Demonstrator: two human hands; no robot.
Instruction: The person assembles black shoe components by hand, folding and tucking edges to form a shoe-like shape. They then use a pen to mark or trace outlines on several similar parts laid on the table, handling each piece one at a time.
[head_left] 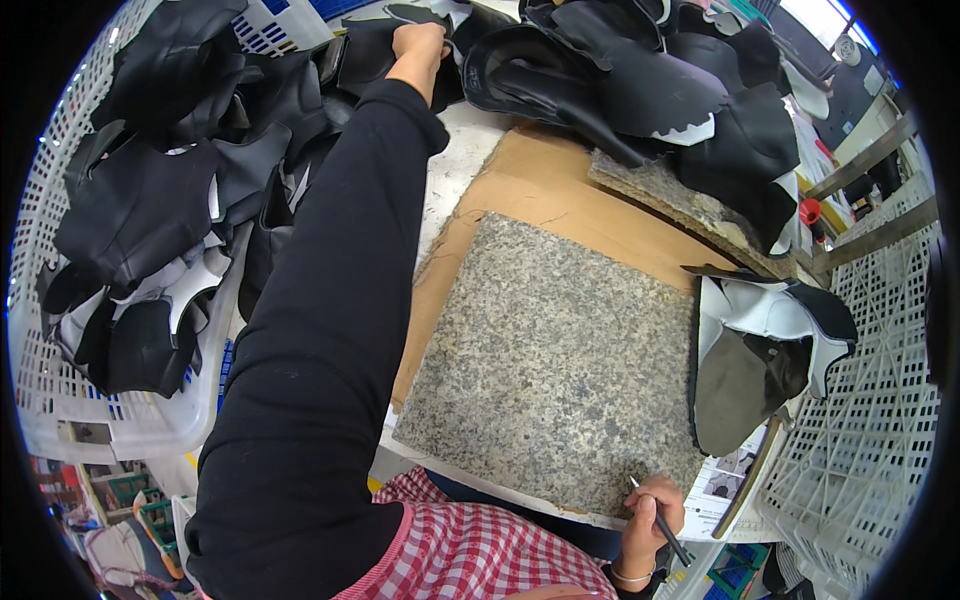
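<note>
My left arm stretches far forward to the pile at the back. There my left hand [421,42] is closed, its fingers curled down among black shoe uppers [367,58]; what it grips, if anything, is hidden. Low on the right, my right hand [655,515] holds a slim dark pen [672,537] with a pale tip pointing up and left. This hand is at the near right corner of a speckled grey stone slab [550,370]. Beside the slab's right edge lies a black shoe upper with white lining [765,350], partly opened out.
Brown cardboard [545,175] lies under the slab. More black uppers [640,85] are heaped at the back right, partly over a second stone piece [690,205]. A white plastic basket [60,370] full of uppers stands left; another white basket [860,390] stands right.
</note>
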